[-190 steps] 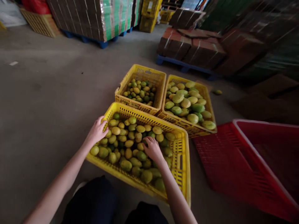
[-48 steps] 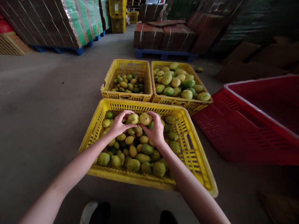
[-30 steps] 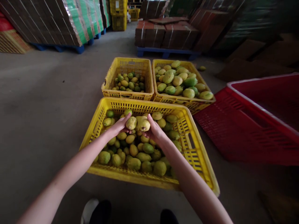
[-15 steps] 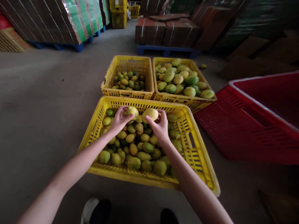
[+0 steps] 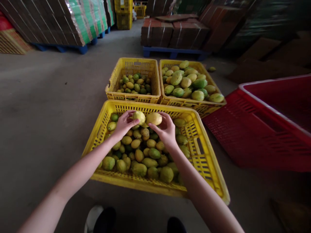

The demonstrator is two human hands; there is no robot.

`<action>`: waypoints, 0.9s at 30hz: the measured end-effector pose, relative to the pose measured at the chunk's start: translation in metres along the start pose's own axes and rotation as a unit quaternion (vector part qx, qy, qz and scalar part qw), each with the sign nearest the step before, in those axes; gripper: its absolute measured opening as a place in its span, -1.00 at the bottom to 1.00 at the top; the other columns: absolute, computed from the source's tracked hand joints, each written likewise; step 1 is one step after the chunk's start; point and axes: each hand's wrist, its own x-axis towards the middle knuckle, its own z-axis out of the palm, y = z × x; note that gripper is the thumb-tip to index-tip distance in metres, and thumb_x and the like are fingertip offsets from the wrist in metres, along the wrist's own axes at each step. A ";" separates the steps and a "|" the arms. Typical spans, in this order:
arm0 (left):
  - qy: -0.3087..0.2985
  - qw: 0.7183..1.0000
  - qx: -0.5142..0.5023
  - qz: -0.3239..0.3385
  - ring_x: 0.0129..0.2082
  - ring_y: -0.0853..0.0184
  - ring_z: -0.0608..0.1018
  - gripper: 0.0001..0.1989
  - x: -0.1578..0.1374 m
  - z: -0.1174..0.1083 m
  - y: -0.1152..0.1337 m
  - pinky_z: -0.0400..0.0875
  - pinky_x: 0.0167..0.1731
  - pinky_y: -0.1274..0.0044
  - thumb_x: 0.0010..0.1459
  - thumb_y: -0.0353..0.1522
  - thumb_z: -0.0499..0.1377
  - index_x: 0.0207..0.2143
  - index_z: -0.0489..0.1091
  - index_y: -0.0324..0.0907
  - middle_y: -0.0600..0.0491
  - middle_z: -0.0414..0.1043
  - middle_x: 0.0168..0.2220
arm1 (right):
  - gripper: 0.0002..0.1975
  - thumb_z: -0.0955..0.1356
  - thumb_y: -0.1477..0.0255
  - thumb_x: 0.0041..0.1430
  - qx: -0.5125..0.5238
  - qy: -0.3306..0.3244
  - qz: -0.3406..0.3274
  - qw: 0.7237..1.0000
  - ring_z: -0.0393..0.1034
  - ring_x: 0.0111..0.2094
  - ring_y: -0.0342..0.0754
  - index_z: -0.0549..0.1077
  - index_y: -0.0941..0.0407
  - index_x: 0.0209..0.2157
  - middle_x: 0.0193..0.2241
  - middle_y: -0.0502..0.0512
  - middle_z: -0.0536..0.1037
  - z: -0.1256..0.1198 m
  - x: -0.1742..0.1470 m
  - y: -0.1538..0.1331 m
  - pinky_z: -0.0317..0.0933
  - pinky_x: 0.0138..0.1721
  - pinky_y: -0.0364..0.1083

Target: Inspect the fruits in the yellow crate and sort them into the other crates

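My left hand (image 5: 124, 125) is closed around a pale yellow-green lemon (image 5: 139, 117), thumb on the near side. In my right hand (image 5: 168, 131) is a yellow lemon (image 5: 154, 118), gripped between thumb and fingers. The two lemons are held side by side, almost touching, above the far half of a large yellow slatted crate (image 5: 136, 185). Below them lie many loose lemons (image 5: 139, 156), green to yellow, covering much of the crate's bottom. My forearms hide part of the fruit at both sides.
Behind stand two more yellow crates: the left one (image 5: 133, 96) holds small lemons, the right one (image 5: 191, 103) is heaped with larger ones. A red crate (image 5: 262, 136) stands tilted at the right. Strapped cartons (image 5: 157, 34) sit on a blue pallet (image 5: 173, 53) farther back.
My hands have drawn slightly closer together, narrowing the gap between the two lemons. The lemon in my right hand has shifted a little left and turned.
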 end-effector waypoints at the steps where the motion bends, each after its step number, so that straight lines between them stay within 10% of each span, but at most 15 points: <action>1: 0.006 0.999 -0.029 -0.014 -0.17 0.27 0.57 -0.46 0.001 0.000 -0.001 0.50 -0.17 0.47 -0.13 -0.09 0.48 -0.16 0.43 -0.15 0.02 0.54 -0.16 | -0.46 0.59 0.20 -0.15 0.054 -0.002 0.039 0.998 0.47 -0.20 0.03 0.37 -0.01 -0.16 -0.23 0.00 0.56 0.001 0.001 0.000 0.42 -0.11 0.04; 8: -0.029 0.984 -0.156 -0.082 -0.04 0.20 0.60 -0.42 0.001 0.003 -0.002 0.47 0.06 0.32 -0.16 -0.17 0.52 -0.14 0.38 -0.16 -0.02 0.55 -0.06 | -0.49 0.60 0.36 -0.26 0.261 0.000 0.144 0.954 0.46 -0.26 -0.06 0.30 -0.02 -0.31 -0.34 -0.12 0.53 0.005 0.000 -0.001 0.42 -0.15 -0.03; 15: -0.069 0.993 -0.015 -0.093 0.01 0.17 0.56 -0.41 -0.004 0.006 -0.010 0.42 0.14 0.26 -0.26 -0.31 0.54 -0.14 0.43 -0.14 0.02 0.56 -0.08 | -0.43 0.62 0.24 -0.23 0.136 -0.069 0.097 0.984 0.48 -0.07 0.06 0.44 -0.01 -0.15 -0.14 0.03 0.61 0.003 0.001 0.002 0.38 0.02 0.06; 22: -0.074 0.993 0.080 0.055 0.01 0.20 0.52 -0.46 0.001 0.000 -0.009 0.38 0.14 0.34 -0.25 -0.34 0.54 -0.16 0.46 -0.13 0.04 0.51 -0.08 | -0.42 0.60 0.23 -0.15 -0.017 -0.086 -0.043 0.995 0.42 0.08 0.13 0.47 -0.01 -0.06 -0.02 0.10 0.57 0.001 0.001 0.004 0.33 0.12 0.11; 27: -0.068 0.997 0.002 -0.038 -0.15 0.32 0.55 -0.39 -0.002 0.004 -0.007 0.47 -0.07 0.49 -0.30 -0.30 0.56 -0.14 0.45 -0.13 0.09 0.51 -0.17 | -0.40 0.62 0.24 -0.23 0.039 -0.054 0.025 0.997 0.46 0.00 0.09 0.46 0.00 -0.11 -0.03 0.08 0.55 0.005 -0.001 0.008 0.40 0.01 0.05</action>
